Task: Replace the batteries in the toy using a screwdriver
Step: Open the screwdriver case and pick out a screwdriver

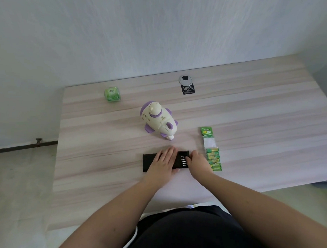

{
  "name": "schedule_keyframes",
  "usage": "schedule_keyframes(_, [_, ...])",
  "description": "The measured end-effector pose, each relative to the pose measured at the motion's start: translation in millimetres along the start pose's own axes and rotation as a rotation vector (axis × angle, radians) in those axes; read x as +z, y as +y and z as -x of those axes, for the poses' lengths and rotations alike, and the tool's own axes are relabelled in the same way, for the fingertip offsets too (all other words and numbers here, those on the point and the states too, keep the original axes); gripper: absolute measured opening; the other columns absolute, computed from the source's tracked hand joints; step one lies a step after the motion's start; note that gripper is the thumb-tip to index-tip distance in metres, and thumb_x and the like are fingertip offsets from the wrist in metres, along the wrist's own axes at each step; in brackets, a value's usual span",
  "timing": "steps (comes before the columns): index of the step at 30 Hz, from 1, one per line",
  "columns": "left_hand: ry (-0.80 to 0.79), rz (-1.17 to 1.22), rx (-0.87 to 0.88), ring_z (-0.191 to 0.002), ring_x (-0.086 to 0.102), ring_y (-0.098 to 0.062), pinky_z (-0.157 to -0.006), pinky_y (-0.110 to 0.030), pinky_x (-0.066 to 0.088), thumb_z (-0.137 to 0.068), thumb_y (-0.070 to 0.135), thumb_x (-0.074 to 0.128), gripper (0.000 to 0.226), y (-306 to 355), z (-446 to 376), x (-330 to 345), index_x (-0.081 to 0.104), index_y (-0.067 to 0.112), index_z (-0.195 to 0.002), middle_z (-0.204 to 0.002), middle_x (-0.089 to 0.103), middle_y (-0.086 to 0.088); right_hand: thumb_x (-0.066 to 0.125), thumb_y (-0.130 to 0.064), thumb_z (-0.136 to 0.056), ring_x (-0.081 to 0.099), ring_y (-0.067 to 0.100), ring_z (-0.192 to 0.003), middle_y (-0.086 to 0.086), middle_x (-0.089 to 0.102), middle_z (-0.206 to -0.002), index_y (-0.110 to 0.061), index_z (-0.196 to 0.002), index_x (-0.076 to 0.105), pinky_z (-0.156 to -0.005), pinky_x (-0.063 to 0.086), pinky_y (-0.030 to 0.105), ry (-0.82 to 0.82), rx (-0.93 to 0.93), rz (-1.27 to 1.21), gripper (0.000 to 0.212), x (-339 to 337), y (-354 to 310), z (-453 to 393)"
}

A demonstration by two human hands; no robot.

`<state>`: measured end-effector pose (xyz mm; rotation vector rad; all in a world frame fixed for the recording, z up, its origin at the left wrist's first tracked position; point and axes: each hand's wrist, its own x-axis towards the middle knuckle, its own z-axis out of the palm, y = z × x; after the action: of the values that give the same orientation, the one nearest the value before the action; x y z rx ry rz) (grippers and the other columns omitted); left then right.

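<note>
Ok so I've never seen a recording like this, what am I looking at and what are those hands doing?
No machine here: a person wears a camera on the head, so you look down their arms at a table. The left hand rests flat on a black bit case; the right hand touches its silver bits. Behind stands a white and purple toy, to the right a green battery pack, far left a green cube. Whether the right fingers pinch a bit is unclear.

on the worktop (101,139), the toy (159,119) sits centre; the bit case (148,161) lies at its 6 o'clock, the battery pack (210,149) at 4 o'clock, a small packet (112,94) at 10 o'clock.
</note>
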<state>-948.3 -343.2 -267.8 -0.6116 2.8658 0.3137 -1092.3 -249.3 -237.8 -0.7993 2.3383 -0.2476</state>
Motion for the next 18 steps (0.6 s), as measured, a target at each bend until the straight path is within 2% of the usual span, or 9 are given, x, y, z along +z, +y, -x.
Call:
schedule_keyframes(3, [0.01, 0.013, 0.009, -0.132, 0.048, -0.023, -0.111, -0.04, 0.029, -0.092, 0.053, 0.033, 0.07, -6.0, 1.9, 3.1, 0.039, 0.008, -0.146, -0.149, 0.044, -0.007, 0.034, -0.031, -0.102, 0.056, 0.036, -0.103, 0.016, 0.057, -0.112, -0.005, -0.116, 0.05, -0.08, 0.044, 0.039, -0.023, -0.033, 0.087, 0.034, 2.1, 0.9, 2.7])
schedule_keyframes(6, [0.023, 0.027, 0.014, -0.136, 0.044, -0.021, -0.11, -0.04, 0.036, -0.092, 0.053, 0.035, 0.07, -7.0, 2.8, 4.0, 0.035, 0.01, -0.148, -0.15, 0.042, -0.006, 0.035, -0.023, -0.1, 0.054, 0.037, -0.106, 0.016, 0.052, -0.117, -0.008, -0.123, 0.044, -0.08, 0.044, 0.041, -0.039, -0.092, 0.184, 0.029, 4.9, 1.0, 5.9])
schedule_keyframes(9, [0.024, 0.044, 0.011, -0.136, 0.043, -0.021, -0.108, -0.037, 0.031, -0.093, 0.054, 0.033, 0.069, -10.0, 4.8, 3.6, 0.03, 0.013, -0.148, -0.152, 0.041, -0.004, 0.033, -0.025, -0.1, 0.053, 0.036, -0.107, 0.013, 0.051, -0.12, -0.009, -0.124, 0.045, -0.081, 0.043, 0.042, -0.052, -0.143, 0.288, 0.031, 5.7, 2.0, 4.7])
schedule_keyframes(13, [0.025, 0.033, 0.008, -0.137, 0.042, -0.02, -0.109, -0.036, 0.027, -0.094, 0.054, 0.031, 0.067, -13.8, 7.2, 3.9, 0.034, 0.014, -0.148, -0.153, 0.039, -0.003, 0.045, -0.012, -0.095, 0.049, 0.035, -0.104, 0.013, 0.046, -0.123, -0.004, -0.12, 0.044, -0.08, 0.045, 0.042, -0.105, -0.255, 0.484, 0.026, 4.2, 4.5, 4.1])
schedule_keyframes(18, [0.044, 0.049, 0.002, -0.138, 0.041, -0.018, -0.109, -0.036, 0.035, -0.094, 0.053, 0.033, 0.067, -19.9, 12.6, 5.2, 0.034, 0.015, -0.149, -0.154, 0.038, -0.001, 0.05, -0.004, -0.091, 0.047, 0.036, -0.106, 0.016, 0.044, -0.123, -0.003, -0.117, 0.045, -0.083, 0.046, 0.042, -0.11, -0.34, 0.658, 0.026, 1.6, 4.4, 2.9])
